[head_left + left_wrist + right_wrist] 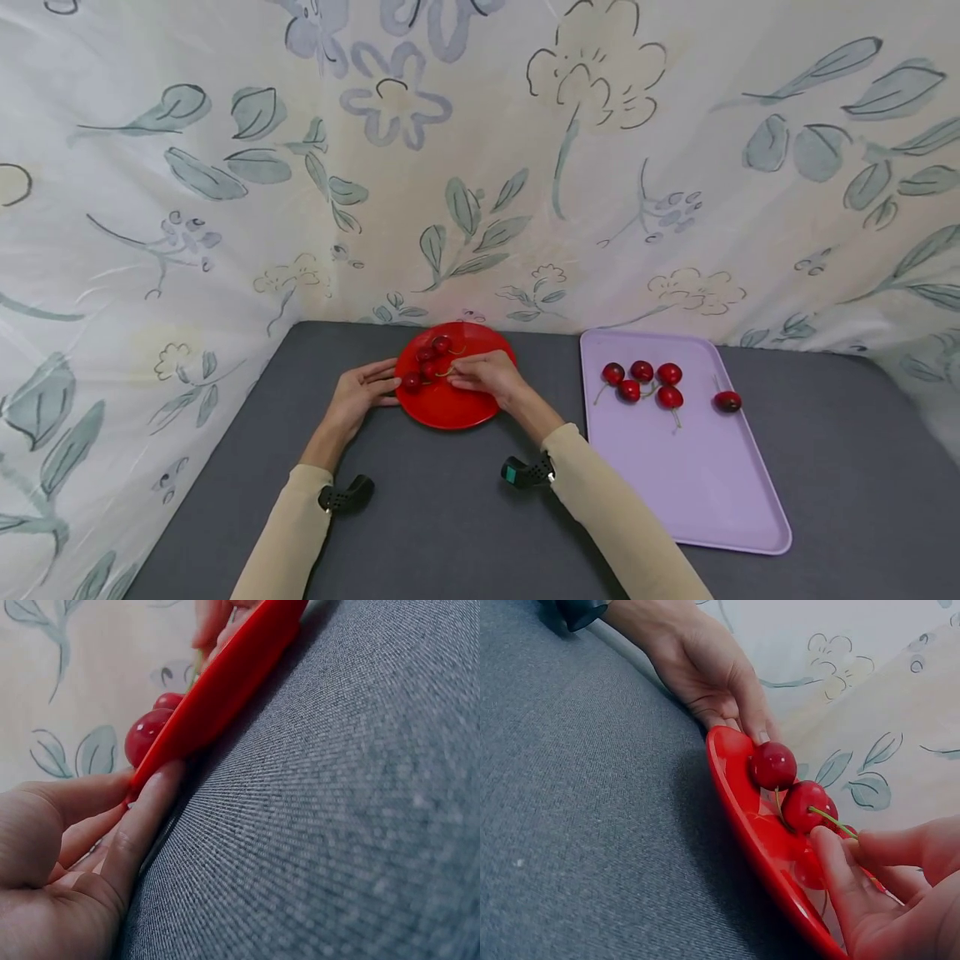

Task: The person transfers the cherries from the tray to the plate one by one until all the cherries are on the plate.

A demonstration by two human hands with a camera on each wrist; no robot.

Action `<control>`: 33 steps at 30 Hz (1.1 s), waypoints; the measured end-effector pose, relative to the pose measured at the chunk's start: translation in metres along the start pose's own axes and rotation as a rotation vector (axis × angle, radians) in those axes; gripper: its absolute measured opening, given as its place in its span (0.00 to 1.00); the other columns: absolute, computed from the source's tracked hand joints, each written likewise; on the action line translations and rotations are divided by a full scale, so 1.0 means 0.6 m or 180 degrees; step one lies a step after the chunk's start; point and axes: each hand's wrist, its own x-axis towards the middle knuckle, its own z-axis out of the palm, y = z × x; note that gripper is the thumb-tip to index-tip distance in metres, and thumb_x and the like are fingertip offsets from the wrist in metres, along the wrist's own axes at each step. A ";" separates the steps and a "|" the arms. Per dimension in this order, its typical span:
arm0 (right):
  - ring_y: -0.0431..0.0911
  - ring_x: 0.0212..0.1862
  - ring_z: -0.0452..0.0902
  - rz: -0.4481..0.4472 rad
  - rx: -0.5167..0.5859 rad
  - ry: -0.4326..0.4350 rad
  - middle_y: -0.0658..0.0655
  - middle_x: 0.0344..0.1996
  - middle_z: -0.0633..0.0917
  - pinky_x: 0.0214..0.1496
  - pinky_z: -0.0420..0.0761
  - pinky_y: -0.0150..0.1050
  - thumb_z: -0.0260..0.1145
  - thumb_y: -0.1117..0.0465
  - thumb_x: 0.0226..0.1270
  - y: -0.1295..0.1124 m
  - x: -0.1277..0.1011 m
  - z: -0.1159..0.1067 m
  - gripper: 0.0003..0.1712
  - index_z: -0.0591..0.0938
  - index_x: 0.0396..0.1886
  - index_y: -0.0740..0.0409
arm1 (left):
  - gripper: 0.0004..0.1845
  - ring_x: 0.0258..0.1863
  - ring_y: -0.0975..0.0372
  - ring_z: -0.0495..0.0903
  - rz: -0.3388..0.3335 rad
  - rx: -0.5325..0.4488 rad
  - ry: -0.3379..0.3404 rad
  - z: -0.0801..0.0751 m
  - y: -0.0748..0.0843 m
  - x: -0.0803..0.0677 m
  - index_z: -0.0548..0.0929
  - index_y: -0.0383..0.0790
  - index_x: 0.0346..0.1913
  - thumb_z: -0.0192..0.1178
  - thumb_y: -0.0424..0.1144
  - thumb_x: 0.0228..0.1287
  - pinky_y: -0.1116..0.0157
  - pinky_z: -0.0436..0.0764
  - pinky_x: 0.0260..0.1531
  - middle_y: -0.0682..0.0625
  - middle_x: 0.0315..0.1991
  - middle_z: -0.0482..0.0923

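Note:
A red plate (450, 410) lies on the dark cloth, with several cherries (441, 343) in its upper left part. My left hand (356, 400) pinches the plate's left rim; in the left wrist view the thumb is at the upper side and a finger (141, 825) lies against the underside. Over the plate, my right hand (489, 377) pinches the green stem (832, 820) of a cherry (804, 804) between thumb and index finger. That cherry sits among the others, close to the plate's surface. Another cherry (773, 766) lies near the left thumb.
To the right stands a lilac tray (697, 475) with several stemmed cherries (628, 390) in its upper part. One more cherry (727, 402) is at its right rim. A floral curtain (480, 167) hangs behind the grey table cloth (420, 517).

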 end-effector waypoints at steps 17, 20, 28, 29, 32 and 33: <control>0.49 0.41 0.87 -0.0167 -0.0275 -0.0179 0.69 0.47 0.85 0.50 0.83 0.43 0.61 0.66 0.72 -0.019 -0.030 -0.036 0.19 0.79 0.57 0.74 | 0.27 0.43 0.61 0.85 0.0032 -0.0032 0.0007 0.002 0.001 -0.004 0.71 0.30 0.67 0.62 0.30 0.66 0.60 0.86 0.40 0.34 0.61 0.74; 0.50 0.43 0.87 -0.0197 -0.0282 -0.0184 0.69 0.47 0.85 0.53 0.82 0.45 0.61 0.66 0.72 -0.023 -0.037 -0.045 0.18 0.79 0.57 0.73 | 0.26 0.43 0.61 0.86 0.0032 -0.0029 0.0018 0.003 0.004 -0.004 0.72 0.31 0.67 0.62 0.30 0.67 0.61 0.86 0.40 0.35 0.61 0.74; 0.46 0.40 0.87 -0.0299 -0.0318 -0.0255 0.65 0.45 0.86 0.52 0.82 0.44 0.60 0.65 0.73 -0.039 -0.062 -0.083 0.19 0.78 0.58 0.73 | 0.26 0.43 0.62 0.85 0.0029 -0.0022 0.0019 0.001 0.003 -0.002 0.72 0.30 0.67 0.62 0.30 0.67 0.60 0.86 0.40 0.34 0.62 0.74; 0.46 0.39 0.87 -0.0327 -0.0334 -0.0251 0.64 0.44 0.87 0.51 0.83 0.42 0.60 0.64 0.73 -0.042 -0.067 -0.089 0.20 0.78 0.59 0.73 | 0.26 0.43 0.62 0.85 0.0028 -0.0015 0.0014 0.001 0.003 -0.001 0.71 0.30 0.67 0.62 0.30 0.67 0.60 0.86 0.40 0.34 0.62 0.74; 0.44 0.38 0.87 -0.0448 -0.0342 -0.0239 0.63 0.43 0.87 0.50 0.83 0.41 0.59 0.64 0.74 -0.055 -0.080 -0.109 0.21 0.76 0.59 0.74 | 0.27 0.43 0.61 0.85 0.0018 -0.0017 -0.0001 0.000 0.004 0.000 0.71 0.30 0.67 0.62 0.30 0.67 0.60 0.86 0.40 0.34 0.62 0.74; 0.44 0.38 0.87 -0.0484 -0.0321 -0.0233 0.62 0.42 0.87 0.50 0.83 0.43 0.59 0.64 0.74 -0.060 -0.084 -0.114 0.21 0.76 0.59 0.75 | 0.27 0.43 0.62 0.85 0.0013 -0.0016 -0.0007 -0.001 0.005 0.001 0.71 0.30 0.67 0.62 0.31 0.67 0.60 0.86 0.41 0.34 0.62 0.74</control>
